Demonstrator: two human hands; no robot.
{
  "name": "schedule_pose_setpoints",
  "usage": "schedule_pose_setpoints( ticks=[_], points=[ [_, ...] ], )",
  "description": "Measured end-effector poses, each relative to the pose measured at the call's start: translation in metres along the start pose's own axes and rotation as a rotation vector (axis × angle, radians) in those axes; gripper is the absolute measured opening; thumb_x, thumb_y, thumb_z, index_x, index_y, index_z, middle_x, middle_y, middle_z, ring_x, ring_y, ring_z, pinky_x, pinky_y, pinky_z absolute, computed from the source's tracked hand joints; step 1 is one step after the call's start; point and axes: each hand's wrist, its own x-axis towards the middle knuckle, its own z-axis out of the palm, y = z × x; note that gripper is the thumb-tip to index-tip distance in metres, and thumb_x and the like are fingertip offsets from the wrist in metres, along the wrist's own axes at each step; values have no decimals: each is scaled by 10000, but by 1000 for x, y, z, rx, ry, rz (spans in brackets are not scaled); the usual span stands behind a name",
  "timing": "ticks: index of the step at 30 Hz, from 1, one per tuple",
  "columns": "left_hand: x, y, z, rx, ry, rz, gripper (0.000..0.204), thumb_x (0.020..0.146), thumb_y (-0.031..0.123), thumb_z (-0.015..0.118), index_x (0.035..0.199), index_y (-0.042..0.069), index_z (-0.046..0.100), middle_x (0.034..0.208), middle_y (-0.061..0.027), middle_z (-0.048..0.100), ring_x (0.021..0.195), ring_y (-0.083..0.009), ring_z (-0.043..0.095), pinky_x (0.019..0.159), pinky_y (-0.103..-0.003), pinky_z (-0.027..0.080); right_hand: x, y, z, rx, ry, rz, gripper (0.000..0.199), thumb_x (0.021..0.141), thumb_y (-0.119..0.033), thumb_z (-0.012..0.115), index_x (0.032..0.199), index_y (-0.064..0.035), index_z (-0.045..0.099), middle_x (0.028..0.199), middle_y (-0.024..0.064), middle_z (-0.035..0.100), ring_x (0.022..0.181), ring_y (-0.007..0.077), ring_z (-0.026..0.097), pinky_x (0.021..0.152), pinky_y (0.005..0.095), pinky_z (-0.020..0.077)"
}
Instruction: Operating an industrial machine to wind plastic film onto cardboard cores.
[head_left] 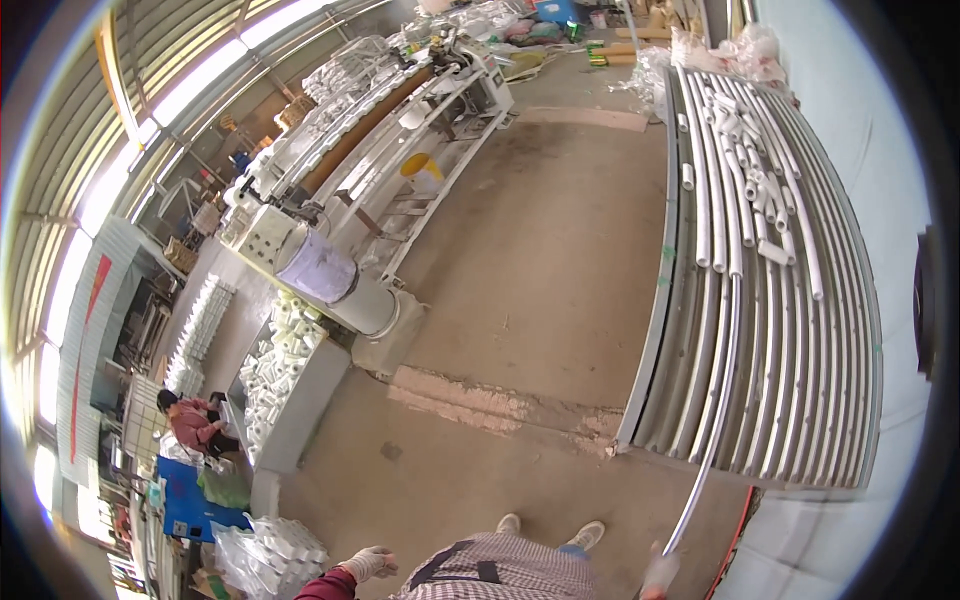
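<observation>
The right hand point(660, 575), in a pale glove, is low at the bottom edge. It looks closed around the near end of a long white pipe point(715, 400), but the hand is blurry, so how tight the fingers are is hard to see. The pipe runs up and away from the hand and lies over a big stack of pipes point(790, 330) on the right side of the floor. Short pipe pieces point(745, 160) sit on top of the stack, far from the hand.

The left hand point(368, 563) also wears a pale glove. It hangs by the person's side with the fingers loosely curled and holds nothing.

I think the pipe is light and stiff, but it is so long that it may bend and swing. It looks smooth, so it may slip. Holding it nearer the middle would keep it steady.

A yellow bucket point(420, 170) sits under the long machine point(390, 130). Clear bags of white parts point(270, 555) sit low on the left, next to a blue sheet point(190, 500). A grey bin point(285, 375) holds more white parts. No labels can be made out
</observation>
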Motion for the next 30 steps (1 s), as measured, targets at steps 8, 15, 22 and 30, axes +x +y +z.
schedule_pose_setpoints(
  ticks=[8, 15, 22, 30],
  points=[
    [53, 16, -43, -242, 7, 212, 463, 929, 254, 537, 1278, -25, 421, 1100, -215, 613, 1008, -327, 622, 846, -392, 509, 87, -428, 72, -168, 411, -854, 713, 717, 17, 657, 1357, -75, 357, 1340, 202, 410, 1255, 363, 388, 1087, 429, 300],
    [128, 105, -138, -353, 34, 191, 447, 868, 252, 579, 1272, 102, 462, 1179, -178, 567, 1091, -308, 519, 884, -426, 437, 9, -492, 247, -249, -28, -877, 563, 696, -82, 688, 1221, -36, 491, 1207, 189, 519, 1131, 345, 493, 1010, 405, 374],
    [203, 364, -190, -400, 61, 423, 323, 932, 233, 531, 1158, 2, 522, 1009, -136, 644, 877, -254, 653, 702, -344, 512, -16, -494, 411, -254, -450, -620, 514, 673, -46, 713, 1153, -12, 531, 1100, 194, 564, 1033, 316, 565, 913, 374, 455],
    [275, 600, -285, -602, 8, 672, 395, 908, 212, 574, 1244, 29, 477, 1013, -118, 644, 863, -219, 648, 693, -294, 484, 143, -666, 598, -277, -389, -447, 370, 753, -83, 639, 1112, -28, 567, 990, 104, 613, 887, 187, 582, 802, 312, 482]
  ],
)
